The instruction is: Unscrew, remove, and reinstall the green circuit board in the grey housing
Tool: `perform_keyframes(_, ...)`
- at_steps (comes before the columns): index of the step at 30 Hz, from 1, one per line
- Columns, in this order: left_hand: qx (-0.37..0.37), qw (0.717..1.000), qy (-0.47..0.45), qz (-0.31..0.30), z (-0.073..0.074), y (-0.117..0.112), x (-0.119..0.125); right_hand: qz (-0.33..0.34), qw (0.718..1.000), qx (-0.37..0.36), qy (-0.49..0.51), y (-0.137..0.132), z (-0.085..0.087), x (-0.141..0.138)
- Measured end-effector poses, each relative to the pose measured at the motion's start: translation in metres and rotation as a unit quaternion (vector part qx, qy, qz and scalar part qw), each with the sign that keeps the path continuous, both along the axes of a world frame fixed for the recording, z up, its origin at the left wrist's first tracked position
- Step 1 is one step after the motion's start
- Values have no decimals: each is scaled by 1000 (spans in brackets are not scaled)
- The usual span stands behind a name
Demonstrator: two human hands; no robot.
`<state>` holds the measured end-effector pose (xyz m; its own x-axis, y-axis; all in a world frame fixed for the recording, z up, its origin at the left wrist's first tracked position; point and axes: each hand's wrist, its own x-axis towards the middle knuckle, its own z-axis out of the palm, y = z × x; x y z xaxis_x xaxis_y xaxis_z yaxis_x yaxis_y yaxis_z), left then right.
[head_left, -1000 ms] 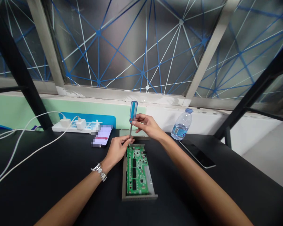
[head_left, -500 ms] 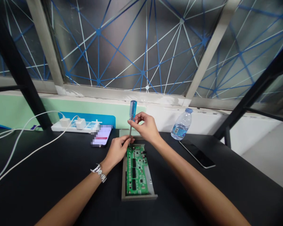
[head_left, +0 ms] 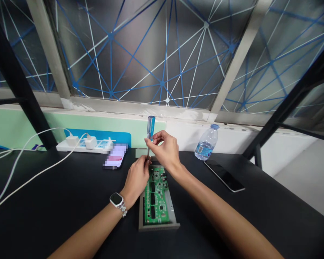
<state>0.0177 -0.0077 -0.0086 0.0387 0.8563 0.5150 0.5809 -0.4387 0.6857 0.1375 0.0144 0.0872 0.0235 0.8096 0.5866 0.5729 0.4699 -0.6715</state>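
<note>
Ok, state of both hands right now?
Left hand: closed on the screwdriver, low on its shaft.
Right hand: holding the screwdriver near its handle's lower end.

Under my fingers (head_left: 154,146) spreads a black table (head_left: 78,201), running wide to both sides of them. Just beyond them stands a low wall (head_left: 186,133), pale green to their left and white to their right, its paint patchy along the top. Above my fingers are windows (head_left: 140,54) of dim grey glass, crossed by blue and white lines, in pale frames (head_left: 237,54). Well apart from them, a black left post (head_left: 14,77) and right post (head_left: 272,120) slant upward.
</note>
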Motion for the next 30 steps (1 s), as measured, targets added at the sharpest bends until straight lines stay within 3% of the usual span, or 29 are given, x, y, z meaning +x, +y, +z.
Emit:
perform_keyframes(6, -5, 999, 36, 11, 1, -1, 1, -13, 1000, 6, 1, -2, 0, -1)
perform_keyframes(10, 13, 999, 29, -23, 6, 3, -6, -6, 1000, 13, 8, 0, -2, 1)
perform_keyframes(14, 44, 998, 23, -37, 22, 9, -28, 36, 999, 14, 20, 5, -3, 8)
perform_keyframes(17, 58, 994, 79, -39, 36, 14, -51, 107, 992, -33, 60, 10, -3, 11)
perform_keyframes(20, 3, 984, 168, -58, 42, 18, -69, 200, 965, -111, 126, 13, -5, 11)
perform_keyframes(23, -80, 969, 222, -80, 39, 20, -78, 249, 947, -146, 140, 13, -8, 10)
perform_keyframes(26, -146, 956, 238, -88, 33, 21, -81, 259, 951, -134, 104, 13, -8, 11)
perform_keyframes(30, -186, 949, 243, -80, 26, 24, -85, 239, 966, -61, 83, 11, -4, 14)
